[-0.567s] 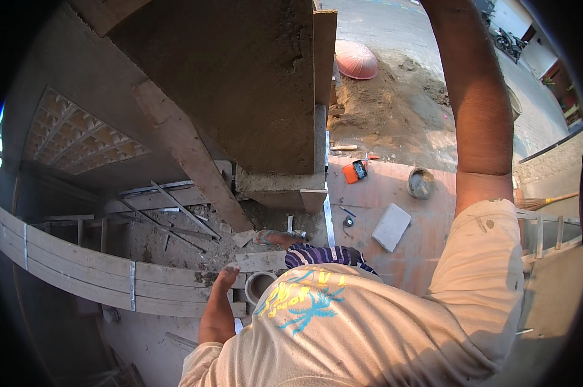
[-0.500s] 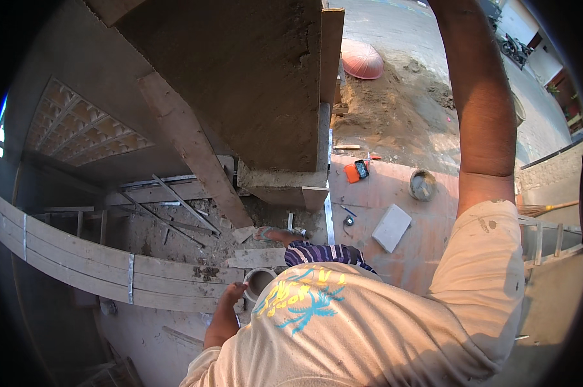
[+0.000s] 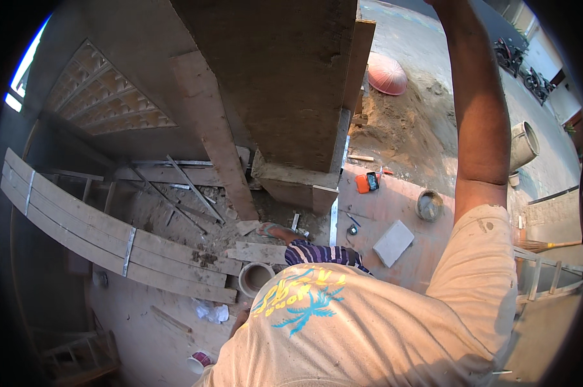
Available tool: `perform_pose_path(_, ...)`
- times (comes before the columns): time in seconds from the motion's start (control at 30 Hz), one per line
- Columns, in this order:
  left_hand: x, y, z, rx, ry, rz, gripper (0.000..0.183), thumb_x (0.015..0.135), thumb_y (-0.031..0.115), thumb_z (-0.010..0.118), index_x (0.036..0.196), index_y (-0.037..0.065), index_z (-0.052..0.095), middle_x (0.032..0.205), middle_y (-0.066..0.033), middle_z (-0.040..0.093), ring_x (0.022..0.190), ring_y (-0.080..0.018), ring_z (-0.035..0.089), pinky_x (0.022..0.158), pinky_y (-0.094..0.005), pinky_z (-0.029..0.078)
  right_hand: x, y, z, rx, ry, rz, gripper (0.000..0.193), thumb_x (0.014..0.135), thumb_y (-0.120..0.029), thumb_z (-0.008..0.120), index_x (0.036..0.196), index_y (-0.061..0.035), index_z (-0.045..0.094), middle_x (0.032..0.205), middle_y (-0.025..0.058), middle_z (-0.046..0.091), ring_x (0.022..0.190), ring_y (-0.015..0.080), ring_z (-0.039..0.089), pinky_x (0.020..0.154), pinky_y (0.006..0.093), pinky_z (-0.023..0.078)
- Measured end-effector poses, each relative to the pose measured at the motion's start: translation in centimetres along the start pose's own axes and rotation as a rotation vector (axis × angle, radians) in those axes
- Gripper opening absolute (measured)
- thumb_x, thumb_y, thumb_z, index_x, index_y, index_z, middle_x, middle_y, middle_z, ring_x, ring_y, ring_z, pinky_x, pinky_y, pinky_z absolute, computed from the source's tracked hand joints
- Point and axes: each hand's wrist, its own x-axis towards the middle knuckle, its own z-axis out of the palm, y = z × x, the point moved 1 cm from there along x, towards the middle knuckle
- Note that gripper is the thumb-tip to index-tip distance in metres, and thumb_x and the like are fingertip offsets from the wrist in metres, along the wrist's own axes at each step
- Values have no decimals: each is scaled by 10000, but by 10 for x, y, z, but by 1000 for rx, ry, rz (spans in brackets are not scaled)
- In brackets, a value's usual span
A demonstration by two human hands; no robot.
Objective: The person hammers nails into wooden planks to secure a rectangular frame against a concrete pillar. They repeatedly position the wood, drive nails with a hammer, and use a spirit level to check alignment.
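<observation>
My right arm (image 3: 482,116) is raised high along the right side. Its hand is cut off by the top edge, so its fingers and anything in them are hidden. Low beside my shirt a small part of my left hand (image 3: 240,319) shows, its fingers hidden by the shirt. Just above it, apart from the hand, a round bucket (image 3: 241,281) stands near the plank ends. In front of me rises a column with damp grey plaster (image 3: 272,84), a wooden board (image 3: 358,64) upright along its right edge.
Long banded planks (image 3: 98,232) stretch across the left. A slanting board (image 3: 214,135) leans beside the column. On the floor at right lie a pale block (image 3: 393,244), a mortar bucket (image 3: 429,205) and an orange-and-black case (image 3: 368,182). Beyond is a sand heap (image 3: 407,126); a ladder (image 3: 536,277) lies far right.
My left hand has left the round bucket's rim and drawn back down beside my shirt. The view has shifted, and my right arm stays raised.
</observation>
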Motion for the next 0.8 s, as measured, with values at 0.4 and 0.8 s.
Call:
perform_pose_path(0.4,8,72,-1,-124,63,188,423,1005,339,686,1206,-31,731,1081,-153,779,981,-179,702,868,-355,545,-1,8,5,79,26,89,912,862,-430,809,1474,102,392,1502,306,472,1441,386,428,1202,445,333)
perform_pose_path(0.8,14,-14,16,89,44,30,529,968,456,682,1264,19,716,1178,-212,752,1091,-287,729,947,-409,544,-2,-5,12,198,3,114,895,882,-395,808,1523,42,362,1510,285,459,1429,394,428,1220,487,305)
